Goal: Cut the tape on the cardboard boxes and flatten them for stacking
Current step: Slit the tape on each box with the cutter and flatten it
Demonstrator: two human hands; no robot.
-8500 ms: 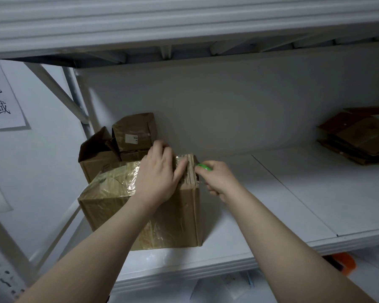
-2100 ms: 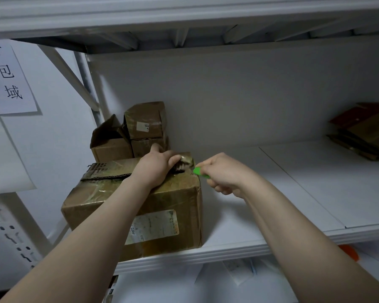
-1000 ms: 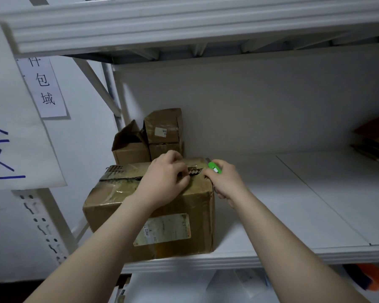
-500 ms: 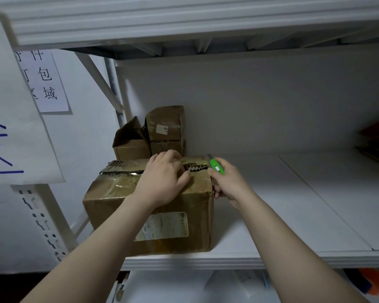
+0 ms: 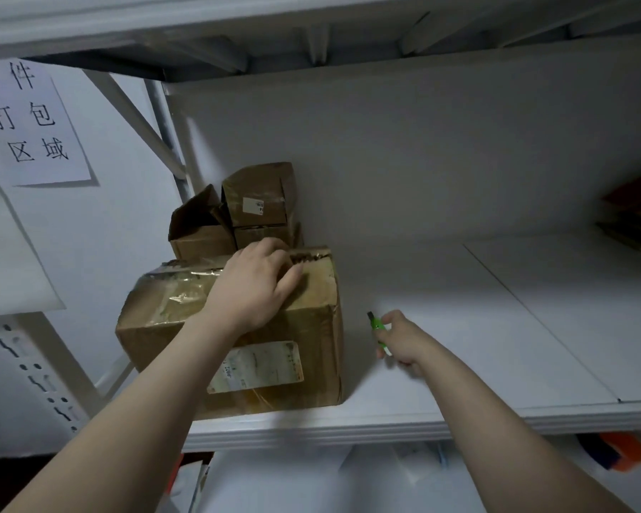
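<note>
Cut stroke is over: the right hand [image 5: 400, 342] has left the top right edge of the big box [image 5: 156, 338], where it was half a second ago, and now sits low over the white shelf [image 5: 496, 327], apart from the box's right side. Its fingers are curled round the green cutter [image 5: 379, 329], with a dark tip poking up past the fingertips; can't tell if a blade is out. The left hand [image 5: 252, 286] hasn't moved and lies palm down on the box top. Its fingers bend over the torn seam [image 5: 311, 256] and seem to hold the flap edge; can't tell if they hook under it. The seam past those fingertips looks ragged and split, so the top tape is probably cut through. Likely next: pull the flaps open, then do the bottom tape. The box is brown corrugated card, dented at the corner, and stands at the shelf's left end. Glossy crinkled tape film [image 5: 174, 301] lies left of the left fingers, and a pale paper label [image 5: 256, 366] is on the front below the wrist. Two small boxes [image 5: 260, 194] sit beyond the left fingertips, one with its flap open. Flat cardboard [image 5: 637, 209] lies far right of the right fingers.
</note>
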